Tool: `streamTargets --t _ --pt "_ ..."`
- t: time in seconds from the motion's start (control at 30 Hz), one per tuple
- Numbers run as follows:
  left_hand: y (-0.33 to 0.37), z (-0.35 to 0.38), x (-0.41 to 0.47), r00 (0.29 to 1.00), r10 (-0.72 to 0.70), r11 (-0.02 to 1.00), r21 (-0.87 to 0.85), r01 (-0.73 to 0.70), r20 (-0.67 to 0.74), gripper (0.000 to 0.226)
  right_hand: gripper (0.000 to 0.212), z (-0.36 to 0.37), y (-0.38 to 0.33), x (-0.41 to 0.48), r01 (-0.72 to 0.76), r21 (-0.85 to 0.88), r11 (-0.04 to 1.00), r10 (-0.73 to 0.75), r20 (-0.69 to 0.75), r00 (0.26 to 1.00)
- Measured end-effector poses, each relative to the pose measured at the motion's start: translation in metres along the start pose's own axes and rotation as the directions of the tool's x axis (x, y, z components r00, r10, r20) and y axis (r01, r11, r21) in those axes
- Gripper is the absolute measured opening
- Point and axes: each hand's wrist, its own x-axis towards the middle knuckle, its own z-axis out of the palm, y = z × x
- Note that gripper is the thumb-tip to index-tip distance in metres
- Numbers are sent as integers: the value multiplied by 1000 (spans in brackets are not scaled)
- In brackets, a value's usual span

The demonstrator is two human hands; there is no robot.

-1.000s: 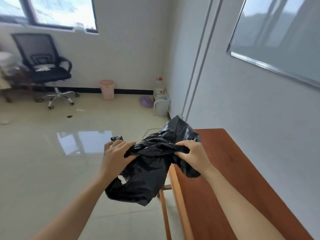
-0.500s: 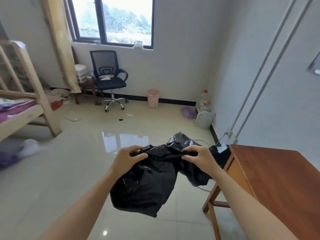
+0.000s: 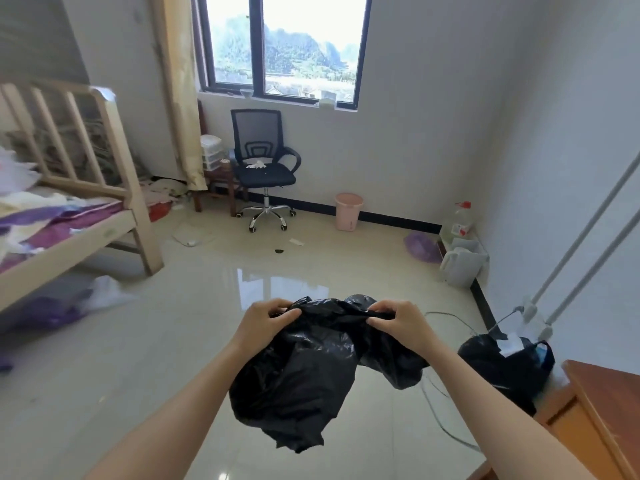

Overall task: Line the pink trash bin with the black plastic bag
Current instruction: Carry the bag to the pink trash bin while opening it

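- Far left of my fingers stands the bed [image 3: 86,233], its bedding rumpled.
- My left hand [image 3: 263,322] pinches the top edge of the bag [image 3: 304,379], fingers [image 3: 284,315] closed tight on the plastic.
- The bag hangs crumpled between and below both hands, clear of the floor [image 3: 138,358].
- Well beyond my fingers, against the far wall, the bin [image 3: 348,211] stands upright, just right of the chair [image 3: 265,168].
- My right hand [image 3: 398,323] grips the same edge, fingers [image 3: 379,320] closed on a fold.
- Right of my right hand a full black sack [image 3: 505,368] sits on the floor, beside the counter [image 3: 609,403].
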Motion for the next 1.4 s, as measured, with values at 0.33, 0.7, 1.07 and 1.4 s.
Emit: streamTargets --t 0.33,0.7,1.07,1.4 --pt "-35 -58 149 981 -94 989 93 111 -171 18 20 41 -14 204 107 -25 994 -103 134 986" --pt "-103 -104 321 972 -134 987 63 148 -194 18 15 95 -21 392 142 -101 985 -124 173 977" --pt "-117 -93 545 998 -43 996 78 39 40 11 12 69 11 550 -77 -235 969 92 54 994" --pt "-119 -39 733 1000 -19 992 125 17 20 17 14 36 88 711 -80 -284 955 112 98 989"
